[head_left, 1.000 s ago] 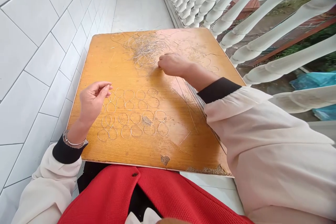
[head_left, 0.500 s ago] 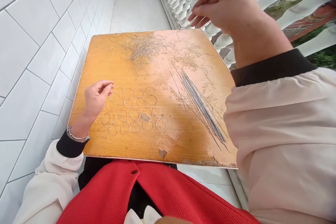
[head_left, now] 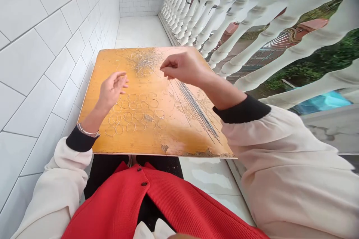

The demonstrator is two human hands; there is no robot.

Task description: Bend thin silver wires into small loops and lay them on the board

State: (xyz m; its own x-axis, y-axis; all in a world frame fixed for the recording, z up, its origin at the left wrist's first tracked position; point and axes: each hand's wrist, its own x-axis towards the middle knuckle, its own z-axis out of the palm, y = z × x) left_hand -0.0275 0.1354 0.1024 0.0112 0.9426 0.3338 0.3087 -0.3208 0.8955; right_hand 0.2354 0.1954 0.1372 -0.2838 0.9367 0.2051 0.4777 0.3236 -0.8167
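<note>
My right hand (head_left: 182,68) is raised over the table, thumb and fingers pinched on a thin wire (head_left: 173,99) that hangs below them; its full length is hard to make out. My left hand (head_left: 111,89) hovers above the table's left side, fingers apart and nothing visible in them. Near it, wires bent into figure-eight loops (head_left: 128,117) lie in rows on the wooden table (head_left: 134,143). To the right of these lies a bundle of straight grey wires (head_left: 196,106). A tangled heap of thin wire (head_left: 145,62) sits toward the far edge.
A white tiled wall (head_left: 42,93) runs close along the left. White balusters (head_left: 224,41) stand along the right side. The table's front edge (head_left: 165,154) is chipped, with worn patches on its surface.
My right hand has come down and left, from high at the right to over the table's middle. My left hand has lifted slightly and its fingers have opened. The view has shifted.
</note>
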